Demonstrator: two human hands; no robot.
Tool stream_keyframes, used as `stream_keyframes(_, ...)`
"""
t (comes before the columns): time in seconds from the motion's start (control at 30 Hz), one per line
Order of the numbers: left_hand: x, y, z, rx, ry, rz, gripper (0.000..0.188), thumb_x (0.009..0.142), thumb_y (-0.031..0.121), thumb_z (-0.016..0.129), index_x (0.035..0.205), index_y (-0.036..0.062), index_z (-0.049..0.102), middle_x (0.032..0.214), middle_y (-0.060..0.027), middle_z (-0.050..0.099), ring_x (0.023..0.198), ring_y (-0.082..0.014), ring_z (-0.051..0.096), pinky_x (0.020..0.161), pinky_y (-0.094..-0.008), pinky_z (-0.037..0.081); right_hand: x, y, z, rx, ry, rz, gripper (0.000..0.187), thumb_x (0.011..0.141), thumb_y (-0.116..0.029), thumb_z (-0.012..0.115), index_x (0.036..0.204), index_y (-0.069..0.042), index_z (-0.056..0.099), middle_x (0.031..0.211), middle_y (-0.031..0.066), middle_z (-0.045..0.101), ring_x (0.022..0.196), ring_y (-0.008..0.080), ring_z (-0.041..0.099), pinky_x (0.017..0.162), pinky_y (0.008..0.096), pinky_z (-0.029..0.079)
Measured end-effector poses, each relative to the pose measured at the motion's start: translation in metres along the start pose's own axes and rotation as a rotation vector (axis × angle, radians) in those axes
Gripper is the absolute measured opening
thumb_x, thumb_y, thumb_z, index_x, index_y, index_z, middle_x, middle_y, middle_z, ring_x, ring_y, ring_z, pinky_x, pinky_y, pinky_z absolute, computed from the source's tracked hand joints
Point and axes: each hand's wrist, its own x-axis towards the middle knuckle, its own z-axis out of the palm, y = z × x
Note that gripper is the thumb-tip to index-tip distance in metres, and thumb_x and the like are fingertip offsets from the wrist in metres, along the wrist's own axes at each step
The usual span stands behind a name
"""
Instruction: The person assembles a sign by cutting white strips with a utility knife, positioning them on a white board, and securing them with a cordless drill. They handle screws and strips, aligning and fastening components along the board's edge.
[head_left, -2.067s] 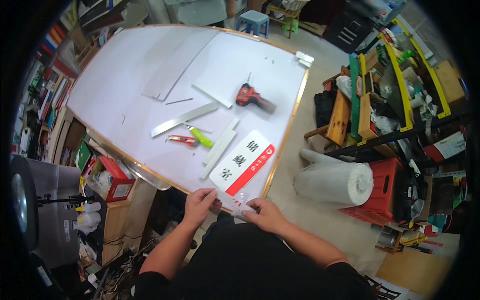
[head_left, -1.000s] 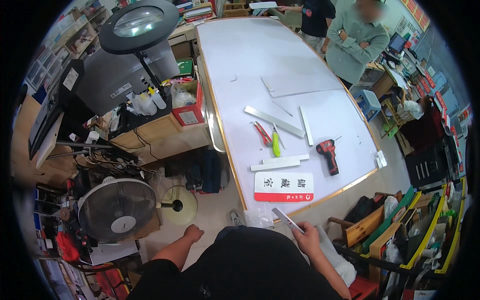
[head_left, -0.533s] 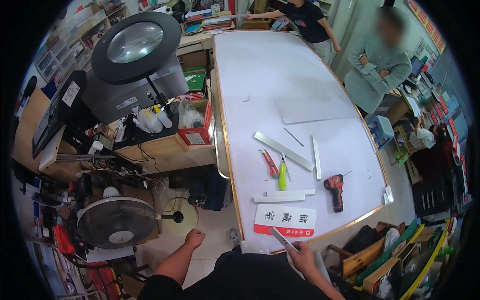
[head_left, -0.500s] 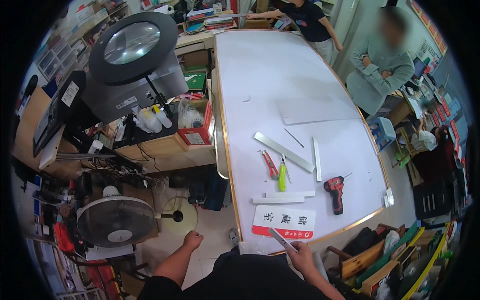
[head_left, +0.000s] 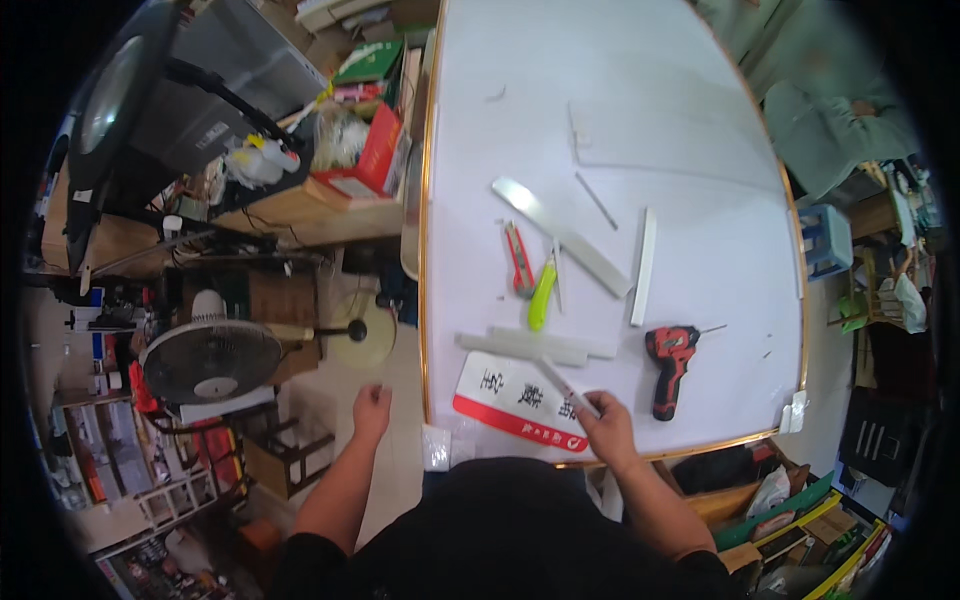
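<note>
The right hand pinches a white strip between thumb and fingers, over the right-hand part of a red-and-white sign on the table; whether strip and sign touch, I cannot tell. The left hand hangs beyond the table's left edge, fingers curled in, with a fan further to its left. Ahead of the right hand, past the sign, lie two pale bars, a green cutter, a red knife and a metal plate. To that hand's right lies a drill.
</note>
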Motion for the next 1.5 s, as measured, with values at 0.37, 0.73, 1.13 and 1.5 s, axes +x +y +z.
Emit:
stream_keyframes(0.37,0.167,0.212,0.062,0.07,-0.047,0.065,0.055,0.094,0.038,0.068,0.127,-0.0047,0.057,0.105,-0.02,0.066,0.097,-0.0317,0.066,0.086,-0.0412,0.052,0.011,0.002,0.005,0.347,-0.126,0.186,0.019,0.092,-0.006,0.071,0.106,0.002,0.061,0.089,0.0039,0.067,0.079,0.0084,0.061,0.073,0.0259,0.051)
stream_keyframes(0.73,0.171,0.221,0.087,0.584,-0.072,0.167,0.051,0.105,0.021,0.043,0.144,-0.0101,0.036,0.116,-0.0298,0.063,0.106,-0.0443,0.063,0.092,-0.0485,0.052,0.019,0.012,0.004,0.486,-0.097,0.212,0.018,0.093,-0.004,0.069,0.107,0.002,0.06,0.093,0.0062,0.07,0.082,0.0091,0.064,0.077,0.0255,0.052)
stream_keyframes(1.13,0.174,0.239,0.081,0.608,-0.169,0.073,0.058,0.102,0.011,0.039,0.152,-0.0126,0.023,0.127,-0.0336,0.06,0.112,-0.045,0.063,0.096,-0.0456,0.053,0.032,0.004,0.007,0.516,-0.121,0.203,0.016,0.093,-0.003,0.07,0.105,0.002,0.061,0.091,0.0053,0.069,0.081,0.0083,0.063,0.075,0.0245,0.052)
stream_keyframes(1.5,0.16,0.224,0.072,0.337,-0.086,0.228,0.039,0.103,0.021,0.05,0.134,-0.0024,0.053,0.117,-0.0259,0.065,0.104,-0.0401,0.065,0.088,-0.0478,0.052,0.029,0.005,0.005,0.534,-0.104,0.22,0.016,0.092,-0.002,0.07,0.103,0.002,0.06,0.09,0.0053,0.069,0.08,0.0087,0.064,0.074,0.0245,0.053)
